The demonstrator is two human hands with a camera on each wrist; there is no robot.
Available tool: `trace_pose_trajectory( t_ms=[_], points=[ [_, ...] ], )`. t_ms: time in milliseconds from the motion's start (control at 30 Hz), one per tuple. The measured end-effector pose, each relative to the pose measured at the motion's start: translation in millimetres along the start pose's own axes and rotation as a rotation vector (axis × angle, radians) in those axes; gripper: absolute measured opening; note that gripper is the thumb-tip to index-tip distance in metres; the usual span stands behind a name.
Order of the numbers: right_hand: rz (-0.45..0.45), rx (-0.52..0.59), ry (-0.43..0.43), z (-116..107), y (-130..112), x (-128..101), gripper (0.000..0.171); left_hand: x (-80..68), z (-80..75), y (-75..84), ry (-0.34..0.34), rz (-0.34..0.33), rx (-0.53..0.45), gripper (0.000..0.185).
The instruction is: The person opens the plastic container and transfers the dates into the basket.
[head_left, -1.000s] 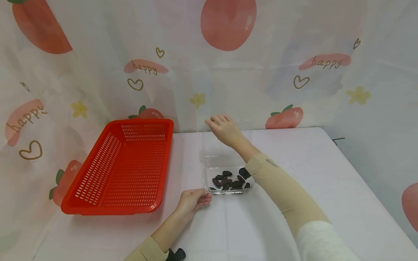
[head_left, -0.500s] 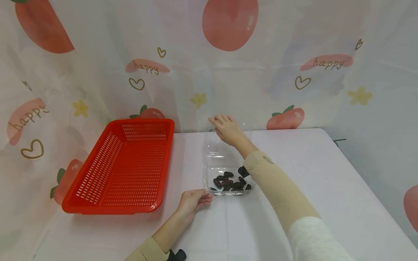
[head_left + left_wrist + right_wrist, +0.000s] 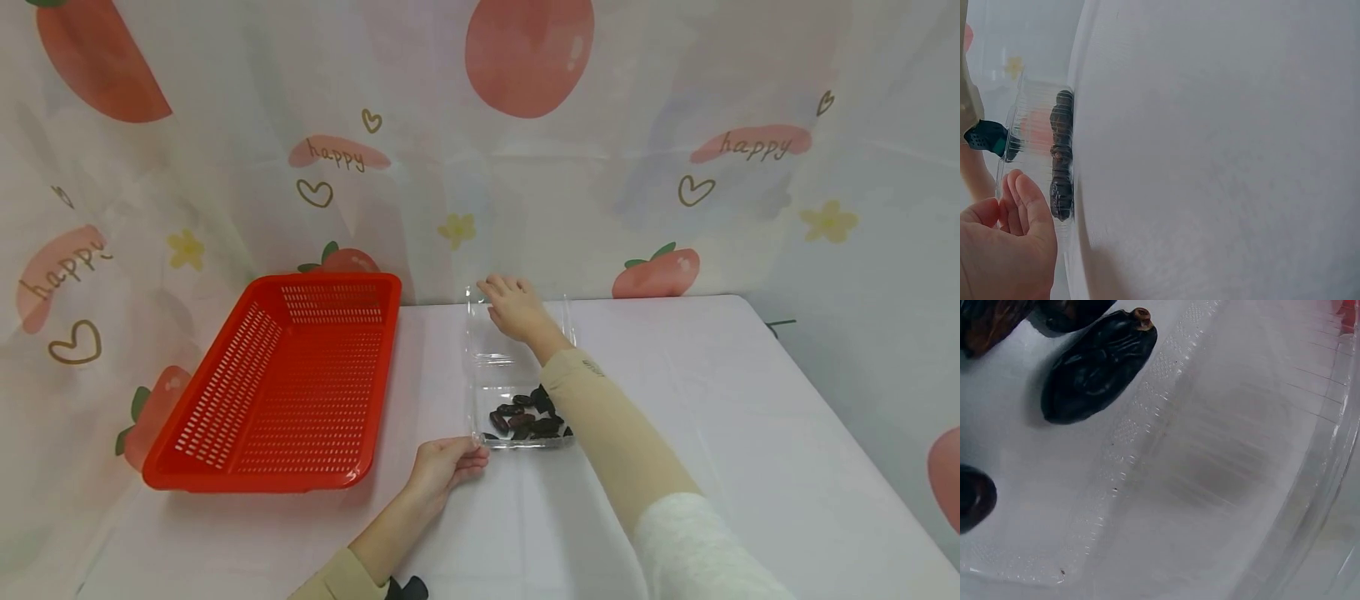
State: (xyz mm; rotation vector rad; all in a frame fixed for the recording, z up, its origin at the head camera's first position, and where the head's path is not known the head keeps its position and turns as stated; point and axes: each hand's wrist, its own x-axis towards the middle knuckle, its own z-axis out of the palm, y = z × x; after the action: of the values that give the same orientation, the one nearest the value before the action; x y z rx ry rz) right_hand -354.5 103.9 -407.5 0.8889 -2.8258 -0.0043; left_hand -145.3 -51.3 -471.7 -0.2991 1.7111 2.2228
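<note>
A clear plastic clamshell box (image 3: 476, 417) lies open on the white table, with several dark dates (image 3: 525, 417) in its near half. My left hand (image 3: 450, 462) pinches the box's near-left corner; the left wrist view shows the left hand's fingers (image 3: 1019, 206) curled beside the box (image 3: 1035, 125) and the dates (image 3: 1061, 156). My right hand (image 3: 513, 307) reaches over the dates and rests with straight fingers on the far part of the hinged lid (image 3: 487, 350). In the right wrist view I see one date (image 3: 1094, 365) and the clear lid (image 3: 1229, 462), but not the hand.
An empty red slotted basket (image 3: 285, 383) stands left of the box, close to my left hand. The white table (image 3: 750, 417) stretches to the right. A curtain printed with strawberries (image 3: 525, 150) hangs along the back and sides.
My right hand has come down and slightly toward me, and the lid under it has dropped lower toward the table. My left hand has stayed at the corner.
</note>
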Motion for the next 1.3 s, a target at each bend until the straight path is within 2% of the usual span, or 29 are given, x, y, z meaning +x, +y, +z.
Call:
trace_pose_trajectory(
  t_ms=[333, 533, 900, 1067, 1300],
  points=[
    [0.073, 0.07, -0.138, 11, -8, 1, 0.053, -0.8, 0.7, -0.1, 0.026, -0.007, 0.011, 0.024],
    [0.072, 0.1, -0.186, 22, -11, -1, 0.053, -1.0, 0.7, -0.3, 0.024, 0.001, -0.001, 0.025],
    [0.065, 0.106, -0.169, 23, -7, -4, 0.052, -1.0, 1.4, -0.7, 0.019, -0.001, -0.008, 0.026],
    [0.024, 0.091, -0.12, 8, -2, -5, 0.048, -1.8, 1.1, -0.6, 0.016, 0.006, -0.003, 0.026],
    [-0.061, 0.131, -0.03, -18, 5, -12, 0.048, -1.8, 0.5, -0.7, 0.016, 0.009, -0.001, 0.025]
  ],
)
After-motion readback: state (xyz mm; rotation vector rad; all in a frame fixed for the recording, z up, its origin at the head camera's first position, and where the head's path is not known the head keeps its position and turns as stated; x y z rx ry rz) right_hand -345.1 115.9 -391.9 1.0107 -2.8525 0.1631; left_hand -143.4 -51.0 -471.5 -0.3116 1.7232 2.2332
